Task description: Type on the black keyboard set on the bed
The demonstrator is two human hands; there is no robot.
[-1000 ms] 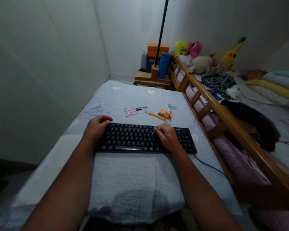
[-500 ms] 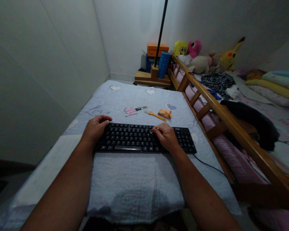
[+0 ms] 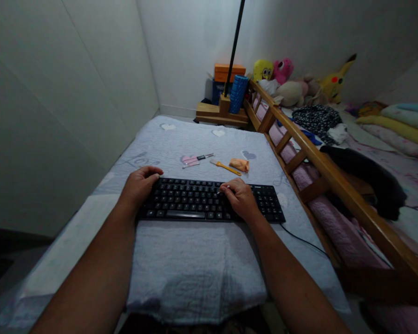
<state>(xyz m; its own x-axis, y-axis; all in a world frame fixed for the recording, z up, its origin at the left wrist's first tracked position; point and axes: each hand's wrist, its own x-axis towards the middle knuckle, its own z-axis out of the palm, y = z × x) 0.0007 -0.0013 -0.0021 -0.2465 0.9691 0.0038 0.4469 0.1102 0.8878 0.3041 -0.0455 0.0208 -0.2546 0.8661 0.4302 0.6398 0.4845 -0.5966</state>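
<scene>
A black keyboard (image 3: 186, 200) lies flat on the pale blue cloth (image 3: 191, 260), its cable running off to the right. My left hand (image 3: 139, 185) grips the keyboard's upper left corner, thumb on the edge and fingers curled beyond it. Over the keys right of the middle, my right hand (image 3: 242, 197) pinches a thin white-tipped stick that looks like a cotton swab (image 3: 228, 186); its lower end is at the keys. Beyond the keyboard lie a similar swab (image 3: 191, 165), a slim dark-handled tool (image 3: 205, 157), a yellow-handled brush (image 3: 228, 168) and a crumpled orange cloth (image 3: 239, 164).
A wooden bed rail (image 3: 310, 160) runs along the right side, with bedding and plush toys (image 3: 289, 93) behind it. A pale wall panel (image 3: 73, 102) borders the left. At the far end stand a wooden base with a black pole (image 3: 235, 46), an orange box (image 3: 226, 72) and a blue roller (image 3: 238, 95).
Both hands keep nearly the same places and grips. The whole view has shifted by a few pixels; the keyboard and the things beyond it lie as before.
</scene>
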